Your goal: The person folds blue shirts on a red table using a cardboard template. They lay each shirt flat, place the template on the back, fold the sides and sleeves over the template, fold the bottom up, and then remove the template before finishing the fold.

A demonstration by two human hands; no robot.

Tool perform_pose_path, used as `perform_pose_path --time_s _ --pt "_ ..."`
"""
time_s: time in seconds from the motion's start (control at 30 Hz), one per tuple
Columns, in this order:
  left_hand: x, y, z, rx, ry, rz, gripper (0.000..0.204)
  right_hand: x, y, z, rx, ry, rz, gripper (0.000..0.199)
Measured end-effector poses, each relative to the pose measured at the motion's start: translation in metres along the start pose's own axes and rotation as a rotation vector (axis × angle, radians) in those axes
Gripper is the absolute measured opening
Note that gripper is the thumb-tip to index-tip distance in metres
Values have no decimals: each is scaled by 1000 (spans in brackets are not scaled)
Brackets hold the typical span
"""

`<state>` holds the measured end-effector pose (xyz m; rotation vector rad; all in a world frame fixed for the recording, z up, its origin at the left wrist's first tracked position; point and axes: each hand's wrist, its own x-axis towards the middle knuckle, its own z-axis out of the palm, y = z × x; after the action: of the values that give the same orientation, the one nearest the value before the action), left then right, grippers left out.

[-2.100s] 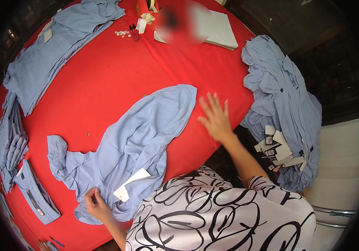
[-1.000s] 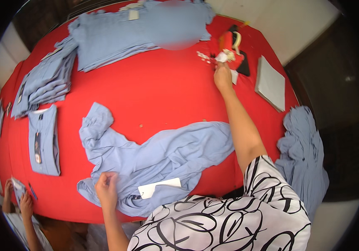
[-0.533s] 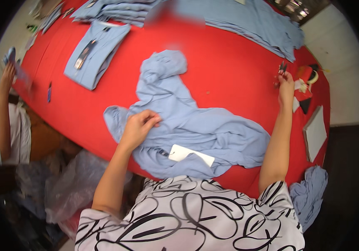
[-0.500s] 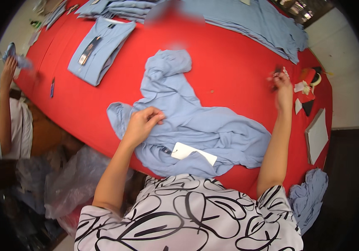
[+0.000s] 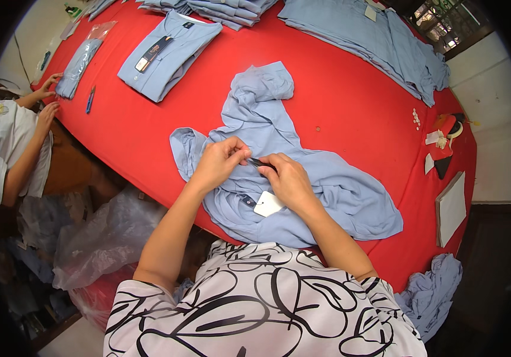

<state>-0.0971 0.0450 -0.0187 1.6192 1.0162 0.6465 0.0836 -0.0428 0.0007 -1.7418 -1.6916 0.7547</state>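
A crumpled light-blue shirt (image 5: 261,128) lies spread on the red-covered table (image 5: 350,122) in front of me. My left hand (image 5: 222,160) is pinched closed above its middle; what sits between the fingertips is too small to make out. Close beside it, my right hand (image 5: 288,178) is closed round small black thread snips (image 5: 262,163), their tip pointing at the left fingertips. Under the right wrist, a white hang tag (image 5: 268,204) lies on the shirt, partly covered, near a dark neck label (image 5: 248,200).
A folded blue shirt (image 5: 169,53) with a dark tag lies further off, stacked shirts (image 5: 231,11) behind it. At right are small white buttons (image 5: 416,119), a tape roll (image 5: 456,130) and a pad (image 5: 450,208). On the left, another person's hands (image 5: 47,98) touch a bagged garment (image 5: 80,68).
My right hand has come from the table's right side to the shirt's middle with the snips, meeting my left hand. The other person's bagged garment now rests on the table.
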Motion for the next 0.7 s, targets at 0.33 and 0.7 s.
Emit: perform_pose_path --time_s 0.33,0.7 --pt "-1 2 -2 63 -9 15 18 3 0 4 23 38 -20 21" --pt "0 2 -1 41 -4 -28 18 3 0 5 30 65 -13 21"
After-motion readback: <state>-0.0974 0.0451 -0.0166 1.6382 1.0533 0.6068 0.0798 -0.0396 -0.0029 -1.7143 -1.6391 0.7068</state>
